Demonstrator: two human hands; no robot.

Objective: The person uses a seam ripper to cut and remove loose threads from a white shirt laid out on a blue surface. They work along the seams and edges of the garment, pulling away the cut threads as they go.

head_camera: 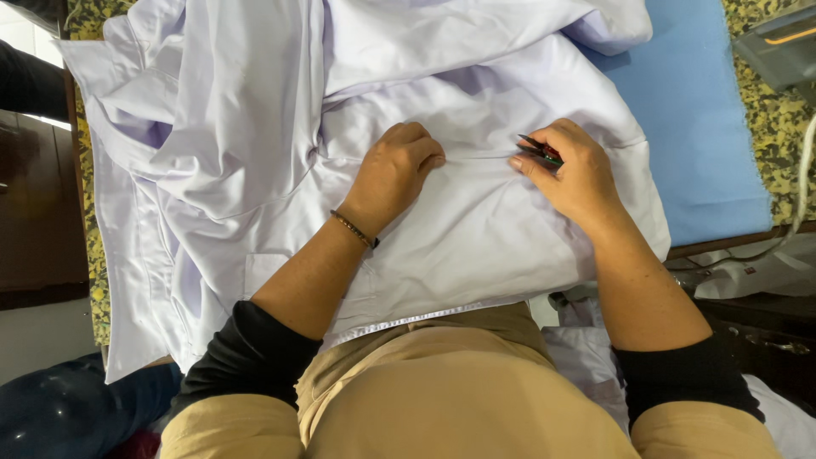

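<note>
A pale lilac-white garment (255, 127) lies spread and rumpled over the table. My left hand (395, 170) rests on it with fingers curled, pressing the cloth down near a seam. A thin bracelet circles that wrist. My right hand (574, 174) is closed around a small cutting tool with red and green handles (540, 151), its tip on the fabric close to the left hand's fingers. A taut fold of cloth runs between the two hands.
A blue cloth pad (697, 127) covers the table to the right. A speckled stone surface (778, 127) shows beyond it, with a grey device (786, 47) at the top right and a white cable (803, 178). More white fabric (586, 357) lies lower right.
</note>
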